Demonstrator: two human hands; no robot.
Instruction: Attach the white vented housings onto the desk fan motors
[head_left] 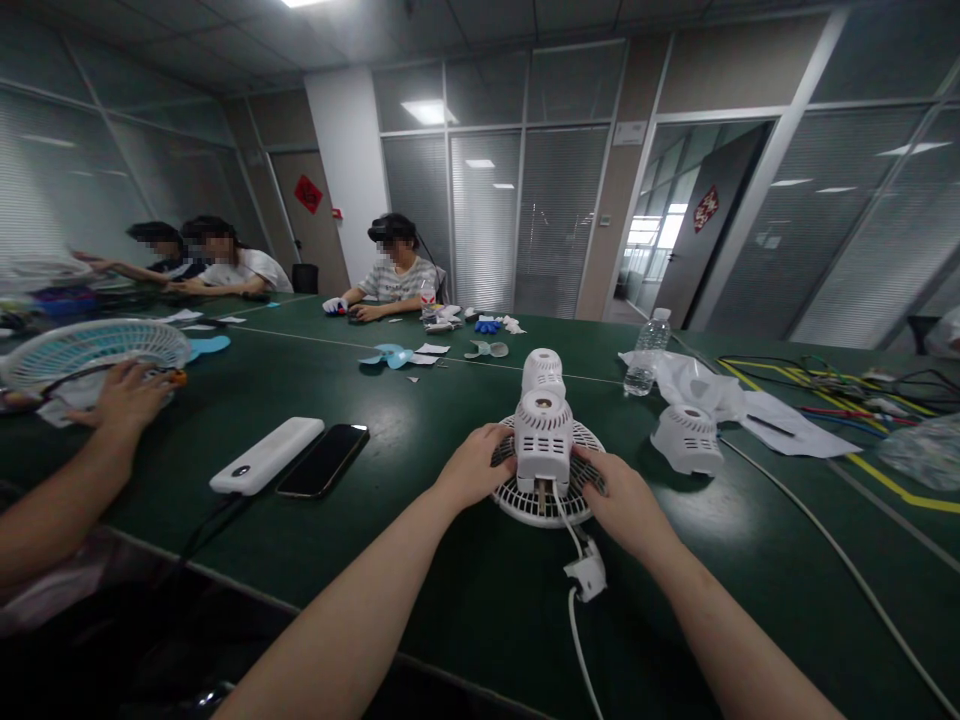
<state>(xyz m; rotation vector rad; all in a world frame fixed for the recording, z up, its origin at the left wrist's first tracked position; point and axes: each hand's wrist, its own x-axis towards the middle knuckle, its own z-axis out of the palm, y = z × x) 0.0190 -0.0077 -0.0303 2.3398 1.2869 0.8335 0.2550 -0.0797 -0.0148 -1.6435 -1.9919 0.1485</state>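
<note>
My left hand (480,466) at nine o'clock and right hand (616,492) at three grip the fan grille (519,503); snagging the six-o'clock power cord (574,630) could tip it.

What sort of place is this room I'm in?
Probably an office meeting room used as a workshop: glass partitions, a long green table, and a white slotted fan housing.

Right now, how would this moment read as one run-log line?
left hand: touching white fan grille, left side; right hand: touching grille, right side; white fan motor housing: above grille; clear plastic bottle: beyond right hand
</note>
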